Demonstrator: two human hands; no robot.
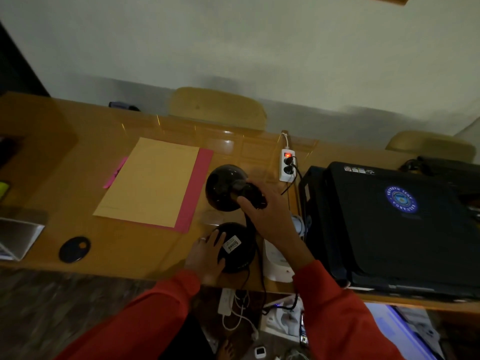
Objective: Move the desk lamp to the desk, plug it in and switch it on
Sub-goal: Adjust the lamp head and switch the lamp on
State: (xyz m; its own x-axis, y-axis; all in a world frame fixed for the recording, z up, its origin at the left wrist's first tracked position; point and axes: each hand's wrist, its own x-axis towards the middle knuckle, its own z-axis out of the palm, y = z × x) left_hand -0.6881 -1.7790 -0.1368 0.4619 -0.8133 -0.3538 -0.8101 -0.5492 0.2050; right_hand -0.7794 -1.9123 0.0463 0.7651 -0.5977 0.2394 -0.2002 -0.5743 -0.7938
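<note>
Head view: the desk lamp (235, 216) stands on the desk (78, 162), close to its near edge, between the yellow envelope (150, 180) and the black laptop (394, 224).
Left hand (207, 252): lies flat, fingers spread, on the round base and steadies it without closing around it.
Right hand (267, 214): closed around the neck just behind the dark shade.
Step in hand: placing seems done; the lamp is not lit. I judge the hands are settling it or feeling for the switch.
Plug: a dark cord hangs from the base over the near edge, and I cannot tell where it ends.
Next move: if it is unplugged, bring the plug to the white power strip (287, 165) (its red light is on), where both sockets look occupied.
Room: free desk behind the shade; the laptop is tight on the right.
Risk: the base sits near the edge, so a pull on the cord may drag it off.
</note>
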